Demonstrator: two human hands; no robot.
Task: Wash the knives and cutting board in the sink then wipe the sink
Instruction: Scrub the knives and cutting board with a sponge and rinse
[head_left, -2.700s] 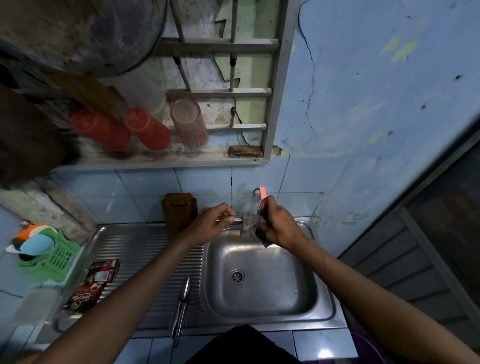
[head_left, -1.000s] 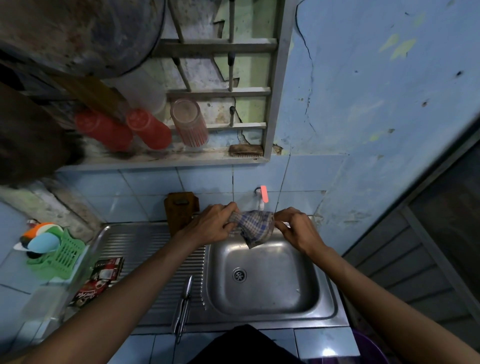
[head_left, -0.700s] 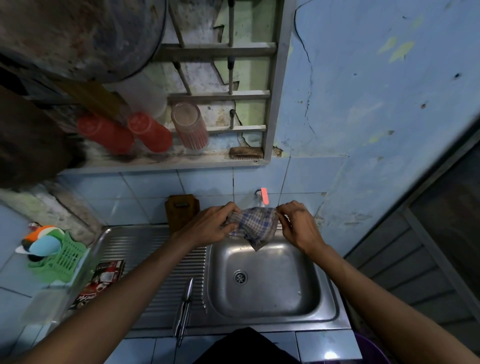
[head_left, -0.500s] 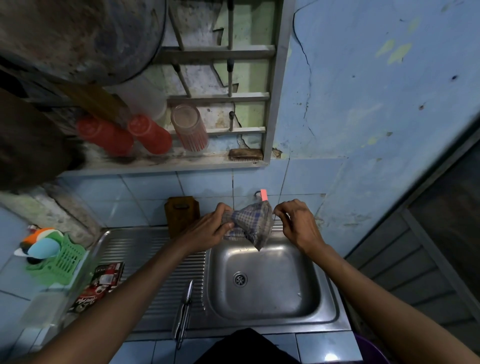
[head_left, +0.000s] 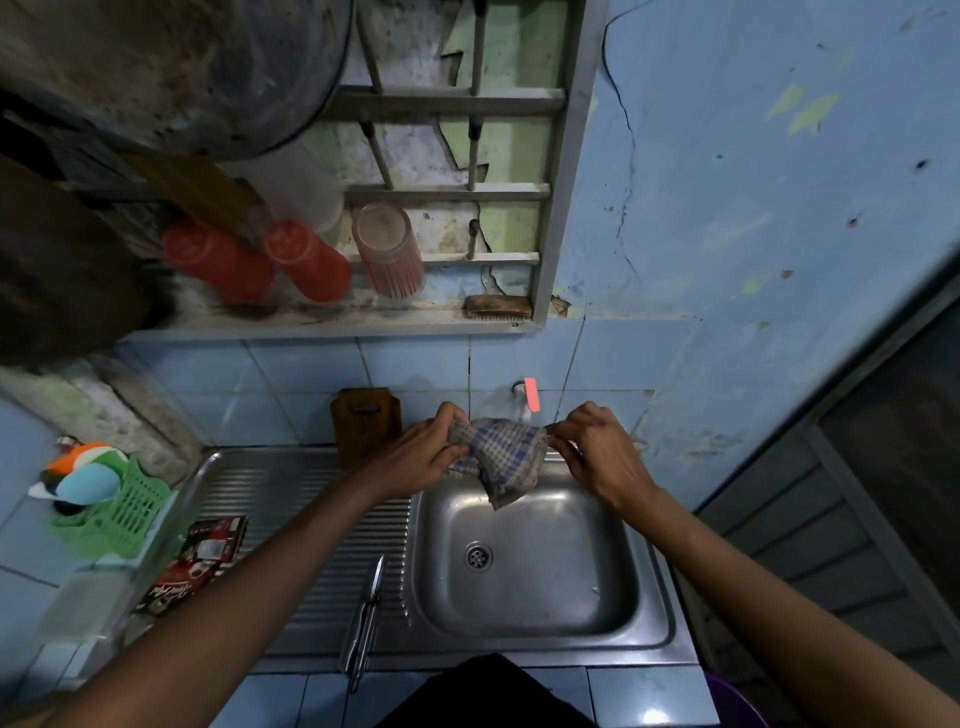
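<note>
Head view — two hands (head_left: 415, 457) (head_left: 602, 457), one cloth (head_left: 504, 457)

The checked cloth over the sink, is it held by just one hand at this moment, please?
No, both hands hold the checked cloth: the left hand grips one edge and the right hand pinches the other.

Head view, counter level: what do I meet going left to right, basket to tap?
green basket → red packet → knives → cutting board → left hand → checked cloth → right hand
</note>
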